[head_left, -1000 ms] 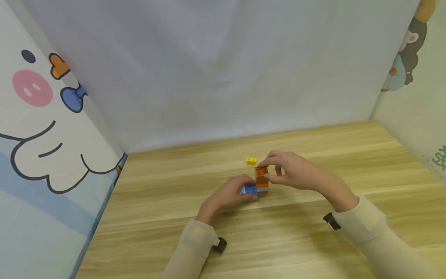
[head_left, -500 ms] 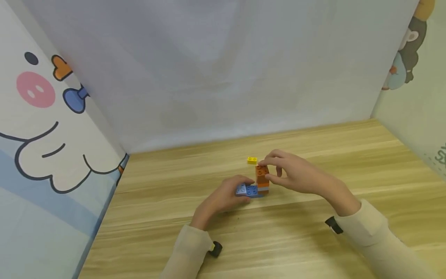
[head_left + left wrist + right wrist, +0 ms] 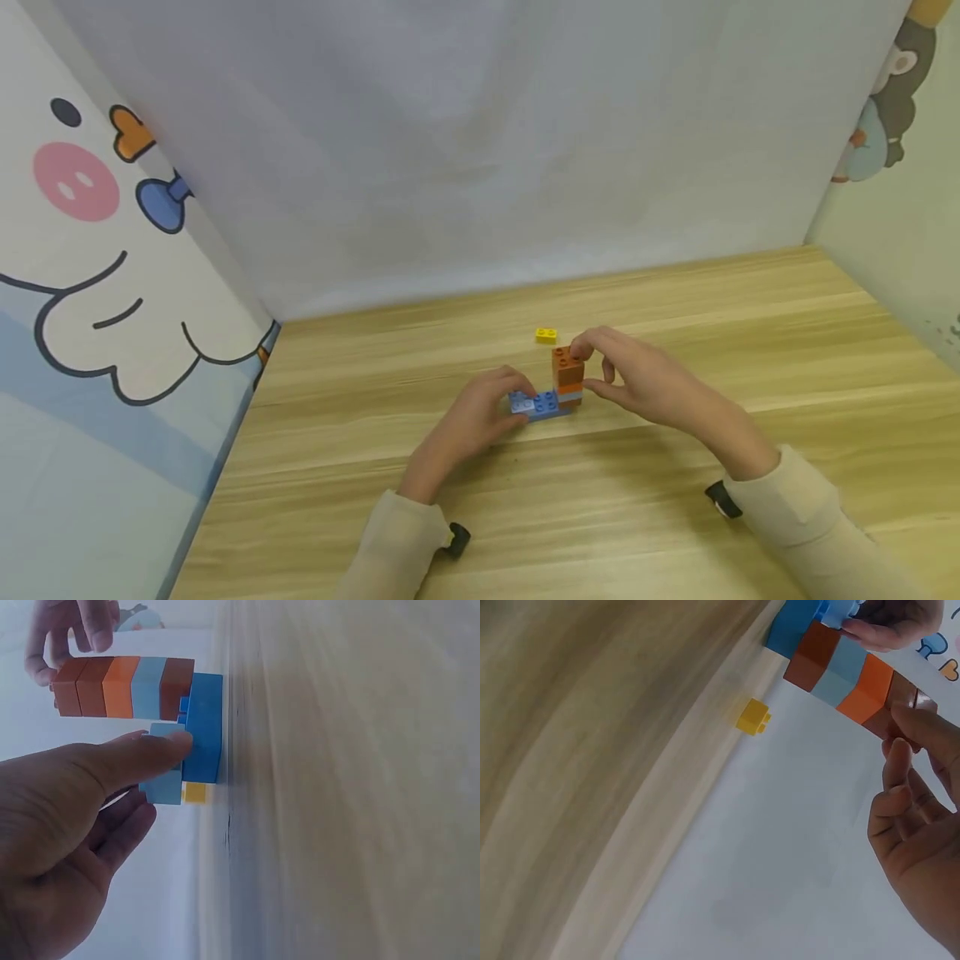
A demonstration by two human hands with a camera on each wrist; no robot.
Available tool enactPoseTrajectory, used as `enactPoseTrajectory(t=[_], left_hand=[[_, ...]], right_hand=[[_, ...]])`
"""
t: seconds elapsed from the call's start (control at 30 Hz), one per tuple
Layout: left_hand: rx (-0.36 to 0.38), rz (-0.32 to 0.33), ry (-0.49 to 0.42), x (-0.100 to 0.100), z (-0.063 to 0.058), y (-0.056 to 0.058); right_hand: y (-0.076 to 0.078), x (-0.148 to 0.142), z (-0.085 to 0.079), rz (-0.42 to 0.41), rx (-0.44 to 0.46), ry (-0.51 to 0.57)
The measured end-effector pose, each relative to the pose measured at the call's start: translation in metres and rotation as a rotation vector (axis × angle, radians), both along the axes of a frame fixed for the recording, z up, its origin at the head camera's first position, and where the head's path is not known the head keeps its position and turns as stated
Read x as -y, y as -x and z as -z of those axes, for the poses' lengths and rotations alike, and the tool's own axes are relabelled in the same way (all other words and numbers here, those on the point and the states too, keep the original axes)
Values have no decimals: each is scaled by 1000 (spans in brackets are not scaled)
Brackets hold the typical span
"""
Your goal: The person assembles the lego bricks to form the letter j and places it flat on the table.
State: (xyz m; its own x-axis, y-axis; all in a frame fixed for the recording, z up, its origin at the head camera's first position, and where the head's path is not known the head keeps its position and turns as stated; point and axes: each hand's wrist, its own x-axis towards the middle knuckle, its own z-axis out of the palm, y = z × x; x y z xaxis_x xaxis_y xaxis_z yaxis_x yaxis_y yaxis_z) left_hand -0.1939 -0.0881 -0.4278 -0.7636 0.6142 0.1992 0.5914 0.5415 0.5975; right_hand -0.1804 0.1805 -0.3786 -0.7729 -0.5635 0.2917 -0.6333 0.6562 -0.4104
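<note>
A long blue toy building brick (image 3: 204,727) lies flat on the table, with a light blue brick (image 3: 165,787) on its left end. On its right end stands an upright tower (image 3: 568,375) of several bricks: brown, light blue, orange and brown on top. My left hand (image 3: 483,410) pinches the blue and light blue bricks, thumb on the near side and fingers behind. The right hand (image 3: 648,379) is at the tower's top. One curved finger touches the top brown brick (image 3: 69,686), while the thumb is a little apart from the side in the head view.
A small yellow brick (image 3: 546,336) lies loose on the wooden table (image 3: 360,392) behind the tower. A pale cloth (image 3: 450,167) hangs along the table's back edge, and printed cartoon panels (image 3: 75,250) stand at both sides.
My right thumb has come away from the tower's side, and a finger has shifted over its top. The left hand has slid slightly left along the blue brick, uncovering more studs.
</note>
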Motion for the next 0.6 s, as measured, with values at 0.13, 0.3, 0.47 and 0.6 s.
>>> enactPoseTrajectory(t=[0.13,0.3,0.47,0.6], left_hand=[[0,-2,11,-1,-1,-1],[5,-9,24,-2,-1,0],[7,-18,42,-1,-1,0],[19,-22,62,1,-1,1]], right_hand=[[1,2,4,5,-17,15],[2,2,6,15,-31,14],[5,3,5,-2,-70,22],[11,3,1,-8,-96,24]])
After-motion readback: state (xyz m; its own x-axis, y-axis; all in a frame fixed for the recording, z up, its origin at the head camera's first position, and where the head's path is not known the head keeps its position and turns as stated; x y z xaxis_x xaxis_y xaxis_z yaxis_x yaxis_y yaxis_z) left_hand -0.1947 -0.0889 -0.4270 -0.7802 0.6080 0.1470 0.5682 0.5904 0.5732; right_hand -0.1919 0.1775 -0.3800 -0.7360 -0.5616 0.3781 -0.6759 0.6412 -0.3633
